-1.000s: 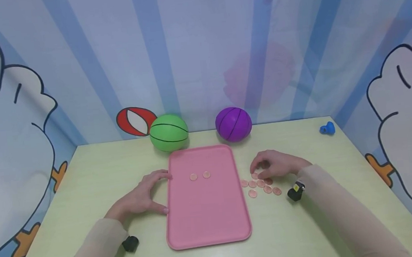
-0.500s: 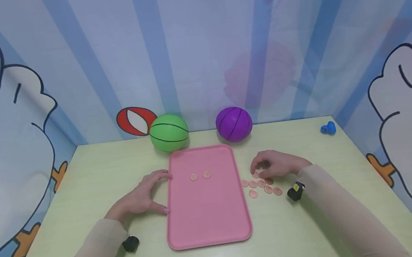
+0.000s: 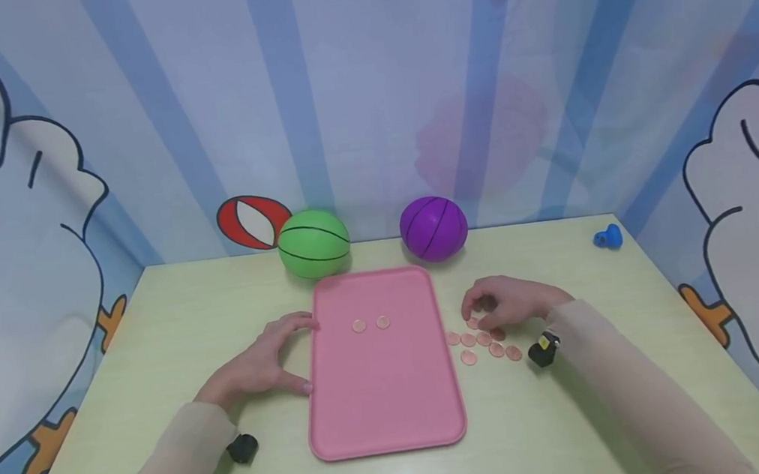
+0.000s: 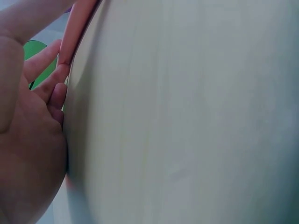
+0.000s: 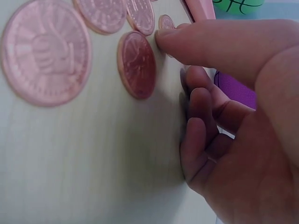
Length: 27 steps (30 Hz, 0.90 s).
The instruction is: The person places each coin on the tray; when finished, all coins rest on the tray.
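A pink tray [image 3: 386,409] lies on the table, bearing two copper-coloured coins, a left coin [image 3: 358,326] and a right coin [image 3: 383,322]. My left hand [image 3: 255,364] rests at the tray's left rim, thumb and fingers spread apart and touching the edge. To the right of the tray, my right hand [image 3: 510,302] is low over a group of coins. Its thumb and index finger pinch the edges of one coin [image 3: 472,323] on the tabletop. Several other coins [image 3: 483,338] lie flat around it; the right wrist view shows a thumbs-up design on a near coin [image 5: 46,51].
Behind the tray sit a green ball [image 3: 314,243] and a purple ball [image 3: 434,228], near the patterned backdrop [image 3: 368,102]. A small blue object [image 3: 608,237] is at the table's far right corner. The pale table [image 3: 222,296] carries everything.
The head view has shifted very slightly. Both hands, the tray and the coins keep their places.
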Available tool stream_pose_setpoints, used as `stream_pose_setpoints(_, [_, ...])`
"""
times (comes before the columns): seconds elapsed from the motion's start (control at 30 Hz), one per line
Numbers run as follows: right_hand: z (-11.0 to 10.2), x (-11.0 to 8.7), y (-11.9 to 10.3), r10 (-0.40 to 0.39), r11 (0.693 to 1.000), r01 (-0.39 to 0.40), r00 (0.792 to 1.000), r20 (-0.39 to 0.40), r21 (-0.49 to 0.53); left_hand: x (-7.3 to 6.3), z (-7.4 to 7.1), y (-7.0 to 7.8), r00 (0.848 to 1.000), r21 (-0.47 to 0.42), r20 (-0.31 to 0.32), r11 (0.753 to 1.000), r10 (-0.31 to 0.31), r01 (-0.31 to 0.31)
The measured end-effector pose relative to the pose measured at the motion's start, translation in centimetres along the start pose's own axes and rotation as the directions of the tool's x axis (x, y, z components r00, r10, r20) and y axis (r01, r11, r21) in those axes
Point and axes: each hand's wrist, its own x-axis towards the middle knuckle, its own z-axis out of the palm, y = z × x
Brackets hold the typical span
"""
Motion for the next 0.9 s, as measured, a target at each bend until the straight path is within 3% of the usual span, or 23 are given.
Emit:
stream_pose_setpoints(0.37, [-0.07, 0.14, -0.46, 0.035, 0.999, -0.035, 0.999, 0.028, 0.003, 0.04, 0.1, 0.02, 1.0, -0.006, -0.003, 1.0, -0.005, 0.005])
stream_pose_setpoints(0.9, [0.06, 0.04, -0.37, 0.006, 1.0, -0.006, 1.0, 0.004, 0.001, -0.04, 0.07, 0.03, 1.0, -0.006, -0.003, 1.0, 0.009, -0.009])
